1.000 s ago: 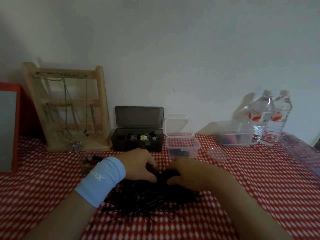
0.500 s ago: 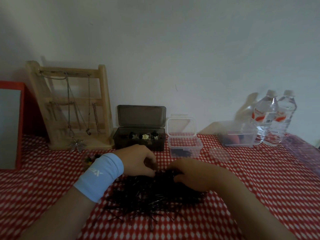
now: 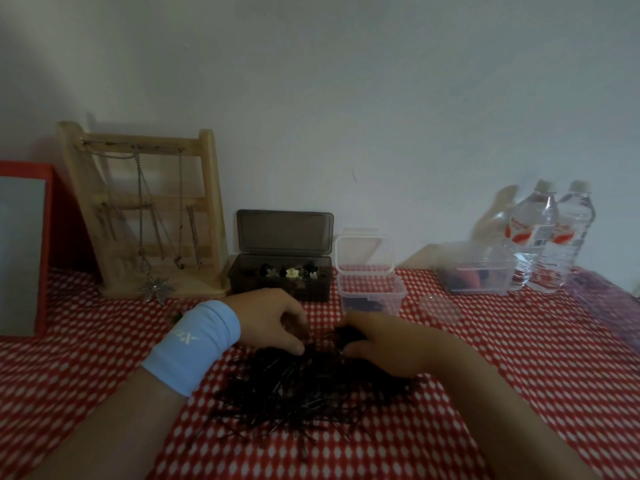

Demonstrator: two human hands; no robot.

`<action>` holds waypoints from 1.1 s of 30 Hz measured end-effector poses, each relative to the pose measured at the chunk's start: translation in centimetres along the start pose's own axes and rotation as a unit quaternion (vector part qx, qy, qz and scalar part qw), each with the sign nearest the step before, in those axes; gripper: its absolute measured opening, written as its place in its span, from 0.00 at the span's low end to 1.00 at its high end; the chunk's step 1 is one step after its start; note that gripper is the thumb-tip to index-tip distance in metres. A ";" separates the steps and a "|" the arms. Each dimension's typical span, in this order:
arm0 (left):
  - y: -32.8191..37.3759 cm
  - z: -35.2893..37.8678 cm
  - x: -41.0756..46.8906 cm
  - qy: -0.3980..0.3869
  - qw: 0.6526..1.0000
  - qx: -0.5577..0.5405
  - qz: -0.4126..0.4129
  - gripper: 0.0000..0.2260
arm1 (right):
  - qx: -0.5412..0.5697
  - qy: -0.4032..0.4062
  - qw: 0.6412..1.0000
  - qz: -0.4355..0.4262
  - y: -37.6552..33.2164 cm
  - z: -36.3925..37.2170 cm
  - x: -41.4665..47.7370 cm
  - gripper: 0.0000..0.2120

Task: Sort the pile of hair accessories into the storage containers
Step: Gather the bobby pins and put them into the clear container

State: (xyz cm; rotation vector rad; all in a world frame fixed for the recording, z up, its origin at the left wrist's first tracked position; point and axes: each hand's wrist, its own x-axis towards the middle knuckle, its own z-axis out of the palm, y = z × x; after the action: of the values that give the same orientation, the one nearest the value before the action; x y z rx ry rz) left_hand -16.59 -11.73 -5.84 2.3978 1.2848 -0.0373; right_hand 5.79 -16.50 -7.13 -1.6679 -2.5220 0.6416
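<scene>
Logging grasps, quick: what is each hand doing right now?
Left hand: fingers curled into the pile of thin black hairpins; grip cannot be told.
Right hand: grips a dark clump of those hairpins.

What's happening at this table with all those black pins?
A person is sorting a pile of black pins on the table. The right hand grips a clump of them; the left hand curls into the pile beside it. The dark box and clear box behind stand open, already holding some pieces.

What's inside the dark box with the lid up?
The dark box holds small hair clips. A few pale flower-shaped clips show near the top. The smoky front wall hides whatever lies deeper, so how full it is can't be told.
</scene>
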 end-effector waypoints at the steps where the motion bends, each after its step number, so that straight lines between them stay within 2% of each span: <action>1: -0.1 -0.1 -0.1 -0.005 1.000 -0.001 0.002 0.18 | 0.019 0.016 1.000 -0.003 0.0 -0.3 -0.2 0.17; 5: -0.2 -0.3 -0.3 -0.003 1.000 -0.005 0.011 0.18 | 0.142 0.079 0.987 -0.004 0.2 -0.9 -0.5 0.12; 9: 0.1 -0.6 -0.4 0.011 0.996 -0.077 0.032 0.23 | 0.312 0.117 0.943 -0.027 0.4 -0.4 0.2 0.14; 13: 1.1 -0.7 -0.4 0.037 0.987 -0.144 0.067 0.12 | 0.415 0.146 0.897 -0.050 -0.2 0.2 0.5 0.12; 20: 1.3 -1.1 -0.9 0.022 0.982 -0.167 0.084 0.11 | 0.448 0.176 0.876 -0.026 -0.4 1.2 0.8 0.10; 24: 1.4 -1.0 -0.8 0.064 0.980 -0.166 0.085 0.09 | 0.446 0.190 0.875 -0.023 -0.4 1.4 0.9 0.14; 27: 1.4 -1.0 -0.6 0.084 0.983 -0.138 0.092 0.08 | 0.430 0.172 0.886 -0.030 -0.2 1.1 0.8 0.12; 33: 0.9 -1.5 -1.1 0.041 0.986 -0.131 0.091 0.09 | 0.457 0.163 0.873 -0.050 -0.3 0.7 0.6 0.10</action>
State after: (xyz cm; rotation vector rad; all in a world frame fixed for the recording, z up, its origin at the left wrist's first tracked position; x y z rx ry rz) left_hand -16.74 -12.50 -3.90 2.2945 1.0287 0.2708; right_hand 5.11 -16.30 -7.73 -1.1382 -1.6111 1.1683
